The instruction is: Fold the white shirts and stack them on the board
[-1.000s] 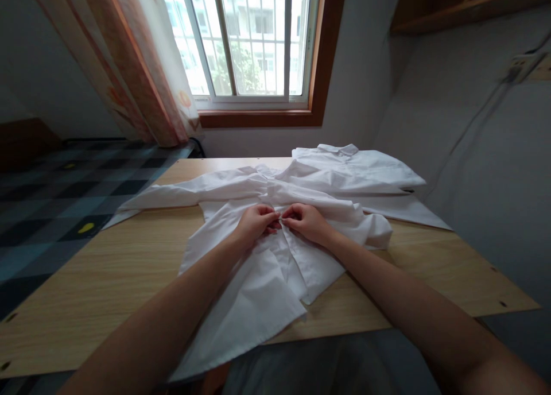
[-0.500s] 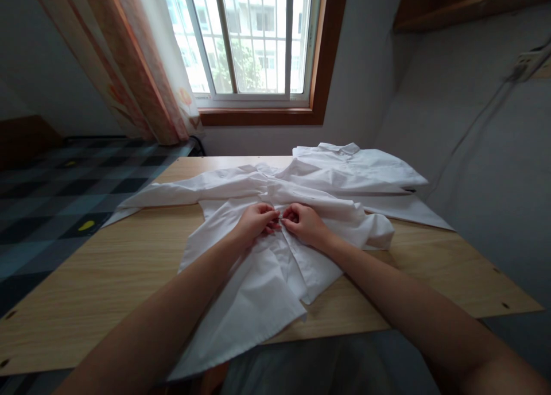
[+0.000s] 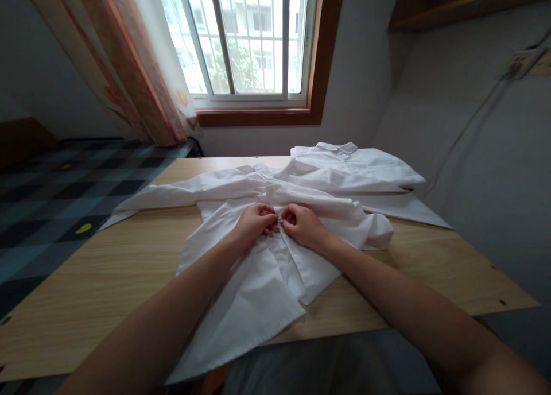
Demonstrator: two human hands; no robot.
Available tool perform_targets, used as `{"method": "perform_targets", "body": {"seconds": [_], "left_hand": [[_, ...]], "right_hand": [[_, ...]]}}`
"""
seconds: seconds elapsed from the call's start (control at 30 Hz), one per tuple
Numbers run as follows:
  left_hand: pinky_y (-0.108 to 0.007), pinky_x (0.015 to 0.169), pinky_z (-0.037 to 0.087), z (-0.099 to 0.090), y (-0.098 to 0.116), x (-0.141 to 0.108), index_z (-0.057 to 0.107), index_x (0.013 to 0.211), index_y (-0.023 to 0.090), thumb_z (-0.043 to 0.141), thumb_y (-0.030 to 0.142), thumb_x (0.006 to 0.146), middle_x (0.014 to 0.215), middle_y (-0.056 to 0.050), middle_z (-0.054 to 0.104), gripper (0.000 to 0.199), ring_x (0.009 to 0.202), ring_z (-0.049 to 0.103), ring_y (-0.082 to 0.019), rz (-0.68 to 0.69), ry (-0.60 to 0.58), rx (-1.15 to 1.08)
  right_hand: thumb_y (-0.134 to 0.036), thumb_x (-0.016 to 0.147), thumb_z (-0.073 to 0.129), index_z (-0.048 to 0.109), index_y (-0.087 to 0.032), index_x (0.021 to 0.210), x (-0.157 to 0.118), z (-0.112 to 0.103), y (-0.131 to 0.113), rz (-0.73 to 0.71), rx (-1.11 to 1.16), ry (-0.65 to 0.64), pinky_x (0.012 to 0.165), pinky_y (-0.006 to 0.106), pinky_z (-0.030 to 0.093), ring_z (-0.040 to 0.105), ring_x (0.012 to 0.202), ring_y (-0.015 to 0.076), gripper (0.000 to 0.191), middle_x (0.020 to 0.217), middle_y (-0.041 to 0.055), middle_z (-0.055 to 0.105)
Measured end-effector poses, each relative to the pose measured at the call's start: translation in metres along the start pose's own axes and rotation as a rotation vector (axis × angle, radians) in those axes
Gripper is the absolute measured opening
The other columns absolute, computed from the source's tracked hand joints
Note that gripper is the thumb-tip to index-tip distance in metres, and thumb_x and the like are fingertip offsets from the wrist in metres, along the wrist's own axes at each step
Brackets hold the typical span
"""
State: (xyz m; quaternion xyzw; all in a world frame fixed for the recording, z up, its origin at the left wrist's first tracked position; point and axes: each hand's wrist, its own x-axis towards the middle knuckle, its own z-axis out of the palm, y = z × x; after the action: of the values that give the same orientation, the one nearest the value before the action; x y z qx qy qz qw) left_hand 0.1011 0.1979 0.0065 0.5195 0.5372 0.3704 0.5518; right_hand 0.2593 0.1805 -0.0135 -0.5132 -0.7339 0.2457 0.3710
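Observation:
A white long-sleeved shirt (image 3: 241, 300) lies spread on the wooden table, its collar toward the window and its hem toward me. Both hands meet at the front opening, partway down the shirt. My left hand (image 3: 255, 220) pinches one front edge between thumb and fingers. Close beside it, my right hand (image 3: 303, 224) pinches the other edge, fingertips nearly touching those of the left. Any button between the fingertips is too small to make out. Below the hands the two front panels hang apart, and the left one reaches over the table's near edge.
A second white shirt (image 3: 361, 162), folded, lies at the table's far right. The light wooden table (image 3: 107, 268) stands beside a bed with a checked cover (image 3: 55, 194). Behind are a window (image 3: 253, 45) and a curtain (image 3: 142, 68); a cable (image 3: 467, 122) runs down the right wall.
The view has shifted very slightly. Both hands keep their pinch at the same spot on the shirt front, with only tiny finger movement.

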Motion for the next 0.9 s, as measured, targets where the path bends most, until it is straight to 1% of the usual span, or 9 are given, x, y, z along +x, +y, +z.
{"method": "perform_targets", "body": {"seconds": [0.23, 0.33, 0.43, 0.5, 0.63, 0.73, 0.8, 0.9], "left_hand": [[-0.014, 0.039, 0.039, 0.0008, 0.0018, -0.0011, 0.056, 0.078, 0.016, 0.073, 0.011, 0.067, 0.056, 0.003, 0.064, 0.02, 0.047, 0.063, -0.011, 0.012, 0.03, -0.057], [-0.014, 0.038, 0.038, 0.0005, 0.0029, -0.0009, 0.056, 0.079, 0.017, 0.072, 0.012, 0.067, 0.056, 0.003, 0.064, 0.02, 0.045, 0.059, -0.009, 0.006, 0.039, -0.079], [-0.013, 0.038, 0.038, -0.0003, 0.0036, -0.0016, 0.056, 0.078, 0.017, 0.073, 0.014, 0.067, 0.056, 0.003, 0.063, 0.021, 0.044, 0.058, -0.009, -0.007, 0.031, -0.085], [-0.013, 0.039, 0.039, -0.0011, 0.0038, -0.0022, 0.056, 0.078, 0.017, 0.074, 0.015, 0.067, 0.057, 0.002, 0.064, 0.021, 0.046, 0.06, -0.009, -0.01, 0.013, -0.093], [-0.014, 0.04, 0.04, -0.0025, 0.0032, -0.0026, 0.055, 0.081, 0.017, 0.076, 0.019, 0.069, 0.06, 0.001, 0.065, 0.025, 0.05, 0.064, -0.012, -0.01, -0.021, -0.095], [-0.015, 0.041, 0.04, -0.0028, 0.0022, -0.0026, 0.054, 0.083, 0.018, 0.08, 0.023, 0.068, 0.056, 0.002, 0.064, 0.03, 0.045, 0.06, -0.01, 0.004, -0.037, -0.077], [-0.015, 0.041, 0.039, -0.0026, 0.0019, -0.0027, 0.053, 0.083, 0.018, 0.079, 0.022, 0.069, 0.053, 0.003, 0.063, 0.029, 0.042, 0.057, -0.009, 0.008, -0.038, -0.061], [-0.014, 0.04, 0.036, -0.0019, 0.002, -0.0027, 0.053, 0.083, 0.018, 0.076, 0.02, 0.071, 0.052, 0.003, 0.062, 0.025, 0.041, 0.056, -0.009, 0.006, -0.032, -0.05]], "right_hand": [[-0.012, 0.078, 0.061, 0.063, -0.016, 0.083, -0.0006, -0.005, -0.0016, -0.017, 0.073, -0.004, 0.063, 0.024, 0.043, 0.057, 0.065, 0.0132, 0.007, 0.074, 0.0009, 0.066], [-0.018, 0.082, 0.059, 0.061, -0.017, 0.082, -0.0002, -0.0064, 0.0002, 0.028, 0.156, -0.018, 0.06, 0.024, 0.042, 0.056, 0.062, 0.0128, 0.002, 0.071, -0.0001, 0.065], [-0.025, 0.082, 0.061, 0.06, -0.017, 0.083, 0.0007, -0.0061, 0.0025, 0.075, 0.245, -0.059, 0.055, 0.024, 0.042, 0.054, 0.057, 0.0125, 0.007, 0.071, -0.0005, 0.064], [-0.026, 0.081, 0.063, 0.06, -0.017, 0.084, 0.0014, -0.0051, 0.0034, 0.084, 0.271, -0.067, 0.054, 0.024, 0.042, 0.054, 0.057, 0.0123, 0.01, 0.072, -0.0005, 0.064], [-0.022, 0.08, 0.063, 0.06, -0.018, 0.083, 0.0012, -0.0026, 0.0029, 0.061, 0.228, -0.039, 0.057, 0.023, 0.043, 0.055, 0.06, 0.0124, 0.006, 0.072, -0.0005, 0.064], [-0.02, 0.08, 0.062, 0.061, -0.017, 0.083, -0.0002, -0.0012, 0.0013, 0.027, 0.17, -0.012, 0.059, 0.024, 0.042, 0.055, 0.063, 0.0127, 0.004, 0.072, 0.0, 0.065], [-0.02, 0.08, 0.062, 0.062, -0.017, 0.083, -0.0009, -0.0006, 0.0005, 0.012, 0.138, -0.001, 0.06, 0.024, 0.042, 0.055, 0.064, 0.0128, 0.004, 0.072, 0.0003, 0.065], [-0.02, 0.081, 0.062, 0.061, -0.017, 0.081, -0.0012, -0.0003, 0.0003, 0.005, 0.105, 0.018, 0.061, 0.024, 0.041, 0.055, 0.064, 0.0127, 0.003, 0.073, 0.0005, 0.065]]}}
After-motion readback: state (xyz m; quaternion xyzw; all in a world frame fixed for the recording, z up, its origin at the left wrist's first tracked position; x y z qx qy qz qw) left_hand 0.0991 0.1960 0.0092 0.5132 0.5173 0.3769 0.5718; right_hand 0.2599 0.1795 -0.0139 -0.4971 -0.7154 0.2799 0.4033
